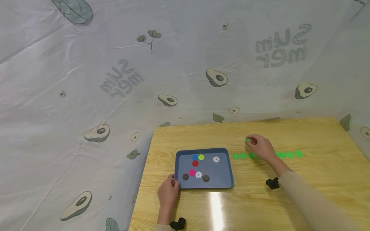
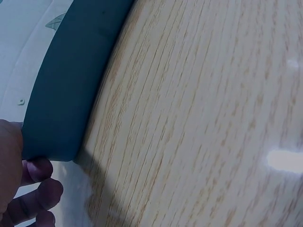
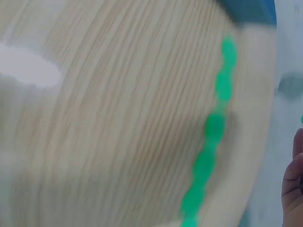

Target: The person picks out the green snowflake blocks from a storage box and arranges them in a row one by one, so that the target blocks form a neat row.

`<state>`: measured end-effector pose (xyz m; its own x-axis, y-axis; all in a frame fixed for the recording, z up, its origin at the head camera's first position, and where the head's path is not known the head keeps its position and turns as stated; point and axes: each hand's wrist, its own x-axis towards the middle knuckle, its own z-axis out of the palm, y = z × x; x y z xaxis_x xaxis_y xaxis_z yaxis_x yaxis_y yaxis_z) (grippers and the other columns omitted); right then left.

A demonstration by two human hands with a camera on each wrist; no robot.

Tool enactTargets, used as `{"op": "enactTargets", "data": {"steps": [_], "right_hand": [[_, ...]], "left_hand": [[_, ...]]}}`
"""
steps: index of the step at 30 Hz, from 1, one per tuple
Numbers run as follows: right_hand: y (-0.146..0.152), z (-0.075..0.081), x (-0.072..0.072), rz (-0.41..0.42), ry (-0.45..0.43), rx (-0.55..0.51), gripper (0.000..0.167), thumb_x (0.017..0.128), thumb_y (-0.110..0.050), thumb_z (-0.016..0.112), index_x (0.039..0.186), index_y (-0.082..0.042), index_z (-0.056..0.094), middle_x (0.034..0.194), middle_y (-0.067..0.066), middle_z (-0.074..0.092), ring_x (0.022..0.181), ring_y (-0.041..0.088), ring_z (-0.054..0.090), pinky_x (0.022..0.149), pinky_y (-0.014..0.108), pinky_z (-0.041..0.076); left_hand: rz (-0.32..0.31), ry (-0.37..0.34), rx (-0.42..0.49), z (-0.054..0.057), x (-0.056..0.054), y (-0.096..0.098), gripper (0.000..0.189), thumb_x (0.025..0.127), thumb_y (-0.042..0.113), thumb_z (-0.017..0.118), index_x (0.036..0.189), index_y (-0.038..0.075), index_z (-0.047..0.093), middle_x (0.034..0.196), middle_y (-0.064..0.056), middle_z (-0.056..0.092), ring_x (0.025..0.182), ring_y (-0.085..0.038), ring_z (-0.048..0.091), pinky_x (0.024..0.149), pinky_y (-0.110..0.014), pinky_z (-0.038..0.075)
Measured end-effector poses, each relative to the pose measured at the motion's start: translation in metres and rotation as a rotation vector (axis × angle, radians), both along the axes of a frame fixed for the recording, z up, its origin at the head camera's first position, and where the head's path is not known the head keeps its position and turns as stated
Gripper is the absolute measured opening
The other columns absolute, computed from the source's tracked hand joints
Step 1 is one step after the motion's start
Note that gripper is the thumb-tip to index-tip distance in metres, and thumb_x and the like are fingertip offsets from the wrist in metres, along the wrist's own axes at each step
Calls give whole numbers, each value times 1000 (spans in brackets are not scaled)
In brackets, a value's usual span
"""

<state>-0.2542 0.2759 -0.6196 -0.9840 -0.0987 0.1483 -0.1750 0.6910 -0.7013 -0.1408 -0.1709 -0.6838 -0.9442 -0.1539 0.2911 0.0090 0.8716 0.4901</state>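
Note:
My left hand (image 1: 168,192) grips the near left corner of the dark blue-grey tray (image 1: 204,185). In the left wrist view the fingers (image 2: 49,193) curl at the end of the tray's wall (image 2: 66,90). Between thumb and fingertips my right hand (image 1: 261,147) pinches a green notched disc (image 1: 247,140), raised over the table beyond a row of green discs (image 1: 243,156). Part of that row is hidden behind the hand. In the right wrist view the row (image 3: 204,163) is blurred, and only a bit of the right hand (image 3: 294,182) shows at the edge.
Several loose discs lie in the tray: a blue (image 1: 195,157), a yellow-green (image 1: 201,157), a red (image 1: 195,163), a pink (image 1: 192,173), white (image 1: 216,159) and brown ones (image 1: 206,178). The wooden table (image 1: 251,208) meets a patterned cloth (image 1: 185,64) at its back and left.

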Motion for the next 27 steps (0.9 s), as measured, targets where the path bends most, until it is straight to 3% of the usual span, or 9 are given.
{"op": "enactTargets", "data": {"steps": [8, 13, 21, 27], "right_hand": [[99, -13, 22, -153, -67, 63, 44, 108, -29, 56, 131, 8, 61, 109, 24, 64, 98, 43, 62, 73, 52, 50], [145, -15, 39, -227, -105, 86, 49, 108, -31, 53, 131, 13, 56, 115, 35, 60, 102, 52, 59, 75, 58, 48], [186, -25, 61, -318, -183, 104, 56, 109, -35, 49, 136, 15, 51, 123, 41, 55, 102, 56, 57, 77, 61, 43], [201, -30, 69, -389, -222, 87, 57, 109, -35, 46, 138, 14, 49, 126, 42, 52, 102, 56, 56, 77, 59, 42]], "left_hand": [[8, -70, 10, 4, -1, -2, 25, 92, 14, 69, 114, 6, 76, 55, 14, 41, 44, -8, 34, 43, -31, 29], [3, -70, 16, 5, -2, -1, 26, 92, 14, 68, 115, 6, 76, 54, 14, 41, 44, -8, 33, 42, -30, 29], [5, 3, -9, 2, 0, 1, 23, 88, 11, 71, 110, 5, 77, 54, 14, 41, 44, -6, 31, 41, -29, 28], [6, -3, -11, 3, 1, 2, 22, 89, 10, 71, 110, 5, 77, 55, 13, 42, 44, -7, 31, 41, -29, 27]]}}
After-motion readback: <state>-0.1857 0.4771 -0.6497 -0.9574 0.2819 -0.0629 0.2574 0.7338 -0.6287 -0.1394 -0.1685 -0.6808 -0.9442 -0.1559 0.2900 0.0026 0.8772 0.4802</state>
